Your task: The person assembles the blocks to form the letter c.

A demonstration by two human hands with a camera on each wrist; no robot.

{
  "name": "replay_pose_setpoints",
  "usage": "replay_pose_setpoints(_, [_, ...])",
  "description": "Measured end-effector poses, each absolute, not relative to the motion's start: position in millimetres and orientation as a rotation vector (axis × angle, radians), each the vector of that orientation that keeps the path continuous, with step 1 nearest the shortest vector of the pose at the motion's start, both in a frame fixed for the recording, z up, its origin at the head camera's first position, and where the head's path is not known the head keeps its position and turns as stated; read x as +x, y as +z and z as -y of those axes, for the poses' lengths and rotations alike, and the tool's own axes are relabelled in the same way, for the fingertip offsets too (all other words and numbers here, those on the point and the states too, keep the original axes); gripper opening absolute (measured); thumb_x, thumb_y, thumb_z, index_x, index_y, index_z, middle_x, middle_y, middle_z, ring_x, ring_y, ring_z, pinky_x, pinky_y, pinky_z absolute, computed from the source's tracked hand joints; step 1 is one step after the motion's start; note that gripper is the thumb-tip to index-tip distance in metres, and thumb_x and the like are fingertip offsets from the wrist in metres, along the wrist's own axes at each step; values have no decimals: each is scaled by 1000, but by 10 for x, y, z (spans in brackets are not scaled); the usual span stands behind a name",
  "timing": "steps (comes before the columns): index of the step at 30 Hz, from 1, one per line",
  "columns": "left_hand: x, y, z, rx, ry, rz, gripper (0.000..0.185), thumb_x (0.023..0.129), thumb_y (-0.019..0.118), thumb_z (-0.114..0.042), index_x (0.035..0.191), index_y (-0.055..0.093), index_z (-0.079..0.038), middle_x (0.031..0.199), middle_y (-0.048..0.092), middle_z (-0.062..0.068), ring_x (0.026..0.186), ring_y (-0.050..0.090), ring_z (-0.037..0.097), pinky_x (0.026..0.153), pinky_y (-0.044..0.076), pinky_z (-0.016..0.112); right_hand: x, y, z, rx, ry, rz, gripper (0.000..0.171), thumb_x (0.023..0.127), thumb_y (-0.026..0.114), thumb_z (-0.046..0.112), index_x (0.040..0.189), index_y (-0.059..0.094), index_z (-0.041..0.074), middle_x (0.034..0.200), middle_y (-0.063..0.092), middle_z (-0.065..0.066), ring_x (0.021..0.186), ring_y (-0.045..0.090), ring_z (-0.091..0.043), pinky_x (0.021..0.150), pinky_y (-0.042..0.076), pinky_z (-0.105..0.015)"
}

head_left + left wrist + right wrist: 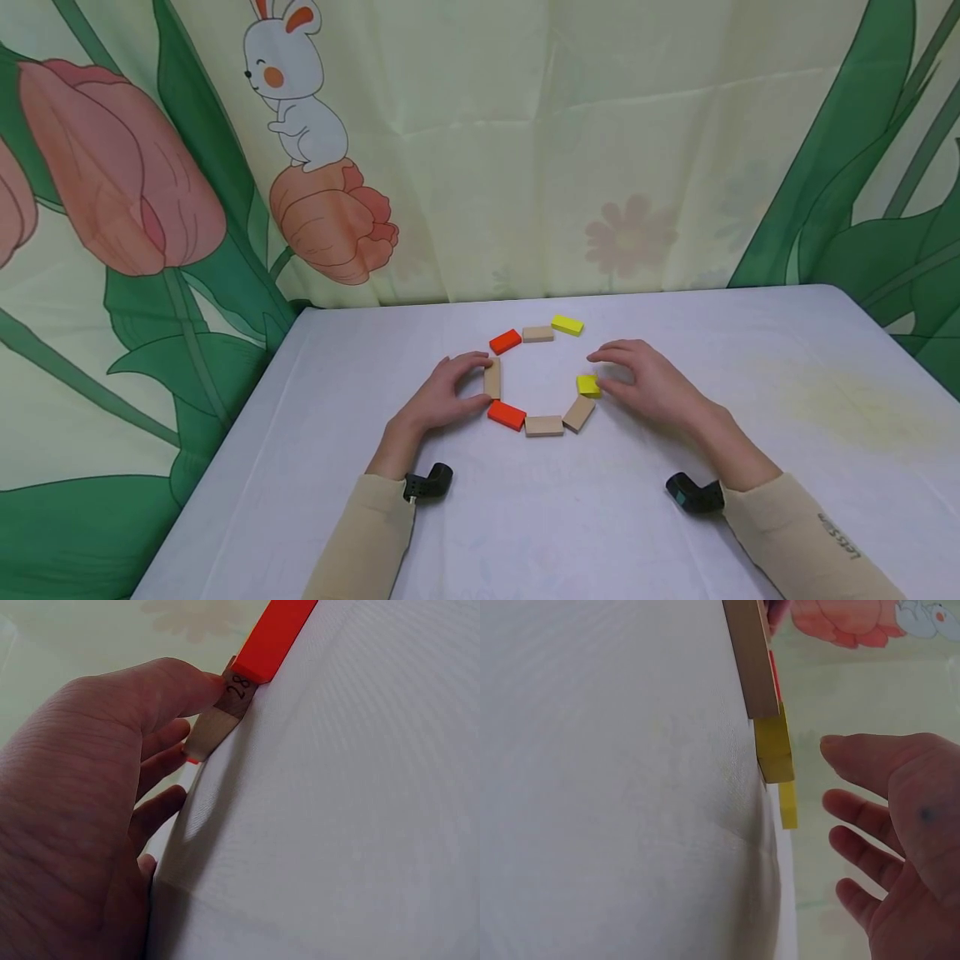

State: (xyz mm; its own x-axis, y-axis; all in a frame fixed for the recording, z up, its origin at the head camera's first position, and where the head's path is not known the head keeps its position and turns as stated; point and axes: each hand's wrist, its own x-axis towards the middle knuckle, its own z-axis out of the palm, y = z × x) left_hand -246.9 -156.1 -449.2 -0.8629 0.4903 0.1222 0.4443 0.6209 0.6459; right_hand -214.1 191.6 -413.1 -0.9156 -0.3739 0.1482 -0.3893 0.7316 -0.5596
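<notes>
The upright tan block (492, 377) is standing in the ring of blocks on the tabletop (750, 375), pinched by the left hand (442, 396). The right hand (651, 383), its grip relaxed and spread, is hovering just beside the yellow block (588, 385).

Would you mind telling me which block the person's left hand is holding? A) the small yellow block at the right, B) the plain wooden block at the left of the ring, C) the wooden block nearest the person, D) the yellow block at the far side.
B: the left hand has thumb and fingers round the plain wooden block at the ring's left; the right hand lies open beside the small yellow block.
</notes>
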Motion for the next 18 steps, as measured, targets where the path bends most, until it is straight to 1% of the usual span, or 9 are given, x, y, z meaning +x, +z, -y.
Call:
replay_pose_setpoints(6, [-2474,-4493,1557,802,1073,-2778,53,90,73,-25,139,58,-14,149,51,4,140,41,21,122,11,48,-2216,-4114,-1898,630,959,2881,41,93,71,12,134,64,7,140,54,-18,133,41,-42,110,34,-61])
replay_pose_setpoints(11, [-2482,-4502,1554,798,1063,-2782,53,89,73,-25,139,58,-14,149,51,3,141,41,21,122,12,48,-2296,-4082,-1851,643,965,2860,41,93,72,13,133,64,5,141,54,-20,134,41,-42,110,34,-62])
replay_pose_setpoints(18, [-2485,-4510,1557,805,1057,-2789,54,89,74,-24,139,59,-14,148,51,3,140,41,21,122,12,49,-2422,-4037,-1761,689,982,2820,41,93,73,13,131,64,2,138,56,-20,131,44,-42,109,35,-60])
